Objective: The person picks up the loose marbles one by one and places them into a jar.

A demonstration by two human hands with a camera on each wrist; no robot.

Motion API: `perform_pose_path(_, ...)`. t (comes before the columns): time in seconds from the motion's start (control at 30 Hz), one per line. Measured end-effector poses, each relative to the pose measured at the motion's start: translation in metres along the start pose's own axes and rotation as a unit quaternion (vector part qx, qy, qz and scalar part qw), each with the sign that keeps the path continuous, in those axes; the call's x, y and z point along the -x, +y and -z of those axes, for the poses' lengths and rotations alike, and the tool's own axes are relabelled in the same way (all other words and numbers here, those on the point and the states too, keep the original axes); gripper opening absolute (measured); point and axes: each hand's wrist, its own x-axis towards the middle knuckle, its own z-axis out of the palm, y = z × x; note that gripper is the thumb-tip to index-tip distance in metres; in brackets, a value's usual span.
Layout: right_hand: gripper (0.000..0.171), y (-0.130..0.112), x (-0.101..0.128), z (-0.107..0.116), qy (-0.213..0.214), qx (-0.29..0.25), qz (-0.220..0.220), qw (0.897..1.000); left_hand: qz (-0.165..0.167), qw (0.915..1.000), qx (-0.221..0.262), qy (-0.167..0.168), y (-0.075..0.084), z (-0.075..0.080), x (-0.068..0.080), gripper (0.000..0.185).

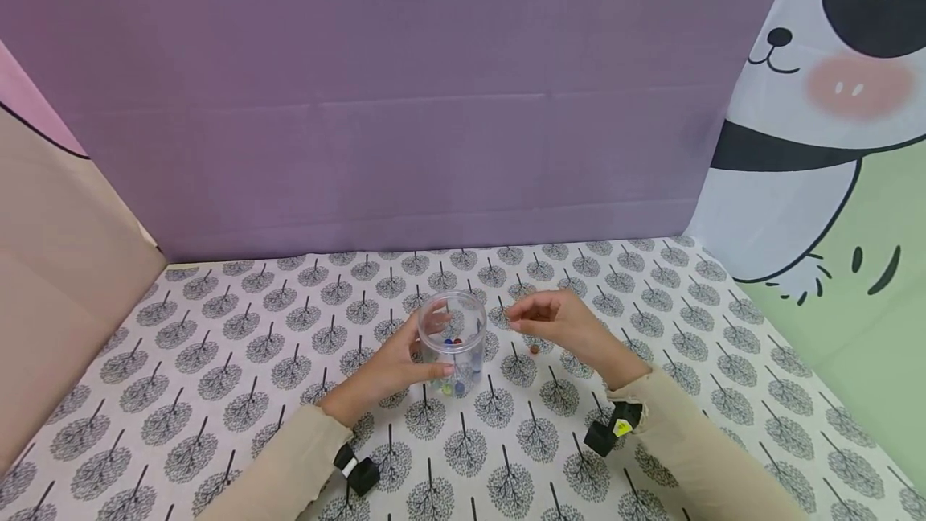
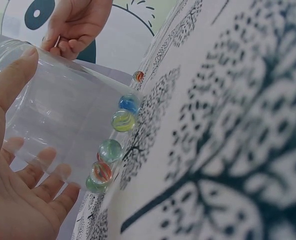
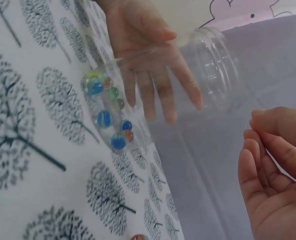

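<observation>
My left hand (image 1: 396, 362) is wrapped round a clear plastic jar (image 1: 473, 360), thumb on the near side and fingers spread along the far wall. The jar stands upright on the cloth with its top uncovered. Several glass marbles (image 2: 110, 151) in blue, green, yellow and red lie on its bottom. To the right of the jar, my right hand (image 1: 560, 326) hovers above the cloth, its fingers loosely bent with the thumb near them; no object shows between them. Below that hand a single reddish-orange marble (image 1: 534, 350) lies on the cloth.
A white cloth with a dark tree print (image 1: 239, 408) covers the table. A purple curtain (image 1: 434, 143) hangs behind it, and a panda-print panel (image 1: 796, 135) rises along the right side. Beige fabric (image 1: 65, 248) borders the left.
</observation>
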Motion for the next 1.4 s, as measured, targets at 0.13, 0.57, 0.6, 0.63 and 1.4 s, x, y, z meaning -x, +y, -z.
perform_pose_path(0.13,0.026,0.004,0.0,0.003,-0.002,0.003,0.001,1.0,0.003,1.0,0.0,0.002,0.001,0.001,0.0,0.093)
perform_pose_path(0.57,0.033,0.02,0.01,0.013,0.002,0.019,-0.032,0.999,-0.004,0.9999,0.007,-0.006,-0.002,0.0,-0.001,0.091)
perform_pose_path(0.6,0.032,0.021,0.012,0.014,0.004,0.021,-0.035,0.999,-0.004,0.9999,0.009,-0.007,-0.002,-0.001,-0.001,0.091)
perform_pose_path(0.63,0.033,0.022,0.012,0.015,0.007,0.025,-0.037,0.999,-0.004,0.9999,0.009,-0.006,-0.002,-0.001,-0.001,0.091)
perform_pose_path(1.4,0.027,0.044,0.019,0.026,0.015,0.075,-0.067,0.995,0.017,0.9998,0.004,0.001,0.002,0.0,0.0,0.094)
